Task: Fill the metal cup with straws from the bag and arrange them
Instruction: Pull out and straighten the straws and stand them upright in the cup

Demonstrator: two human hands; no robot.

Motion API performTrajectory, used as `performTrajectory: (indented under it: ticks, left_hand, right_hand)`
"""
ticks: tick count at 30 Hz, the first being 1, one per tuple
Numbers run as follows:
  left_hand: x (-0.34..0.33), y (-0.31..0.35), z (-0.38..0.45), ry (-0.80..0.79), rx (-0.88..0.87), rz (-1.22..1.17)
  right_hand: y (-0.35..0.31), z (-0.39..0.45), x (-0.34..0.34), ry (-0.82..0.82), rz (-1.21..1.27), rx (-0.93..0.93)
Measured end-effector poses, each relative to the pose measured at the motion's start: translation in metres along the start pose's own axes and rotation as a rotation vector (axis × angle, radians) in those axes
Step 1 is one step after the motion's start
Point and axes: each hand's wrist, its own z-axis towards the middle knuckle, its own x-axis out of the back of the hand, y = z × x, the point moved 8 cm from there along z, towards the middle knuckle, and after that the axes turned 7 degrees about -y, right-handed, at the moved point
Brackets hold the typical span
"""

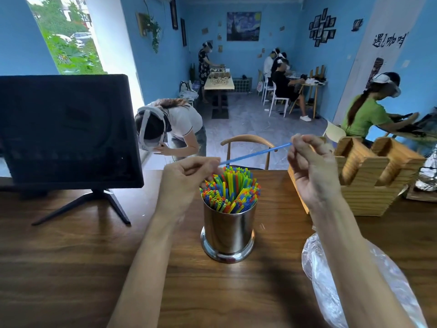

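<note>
A shiny metal cup [228, 235] stands mid-table, packed with several upright straws [230, 189] in blue, green, yellow and red. Above the cup a single blue straw [255, 153] is stretched almost level. My left hand [186, 178] pinches its left end just over the cup's left rim. My right hand [312, 166] pinches its right end, higher and to the right. A clear plastic bag [331, 280] lies on the table at the lower right, partly hidden under my right forearm.
A dark monitor [68, 131] on a tripod stand sits at the left of the wooden table [71, 268]. A wooden slotted holder [369, 171] stands at the right. A chair back [248, 140] rises behind the table. Several people work further back in the room.
</note>
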Motion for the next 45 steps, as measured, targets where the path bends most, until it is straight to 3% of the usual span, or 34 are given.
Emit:
performTrajectory:
  ticks: [2, 5, 10, 14, 20, 24, 27, 30, 33, 40, 45]
  left_hand:
    - [0.017, 0.000, 0.000, 0.163, -0.003, -0.139]
    - [0.027, 0.005, 0.001, 0.267, -0.040, -0.233]
    - [0.029, 0.020, 0.000, 0.334, -0.189, -0.069]
    - [0.019, 0.024, 0.002, 0.266, -0.238, 0.119]
    - [-0.005, -0.002, 0.010, 0.016, -0.093, 0.297]
    - [-0.013, -0.034, 0.015, -0.155, 0.050, 0.551]
    - [-0.019, -0.043, 0.016, -0.270, 0.080, 0.678]
    - [-0.022, -0.029, 0.013, -0.221, 0.041, 0.660]
    - [-0.033, -0.017, 0.009, -0.215, -0.023, 0.639]
    - [-0.049, -0.007, 0.010, -0.142, -0.071, 0.586]
    - [-0.037, 0.003, 0.010, -0.067, -0.004, 0.229]
  right_hand:
    - [0.015, -0.002, 0.001, -0.112, -0.212, -0.094]
    - [0.038, -0.009, 0.000, -0.325, -0.570, -0.251]
    - [0.041, -0.009, 0.009, -0.337, -0.898, -0.236]
    - [0.055, -0.016, 0.015, -0.365, -0.935, -0.390]
    - [0.058, -0.016, 0.016, -0.329, -0.817, -0.437]
    - [0.047, -0.012, 0.011, -0.276, -0.773, -0.340]
    - [0.023, -0.005, -0.003, -0.229, -0.781, -0.116]
    - [-0.007, -0.004, -0.024, -0.197, -0.754, 0.154]
    - [-0.028, -0.009, -0.051, -0.236, -0.648, 0.299]
    - [-0.019, -0.021, -0.100, -0.463, -0.510, 0.288]
    - [-0.009, -0.013, -0.075, -0.358, -0.598, 0.206]
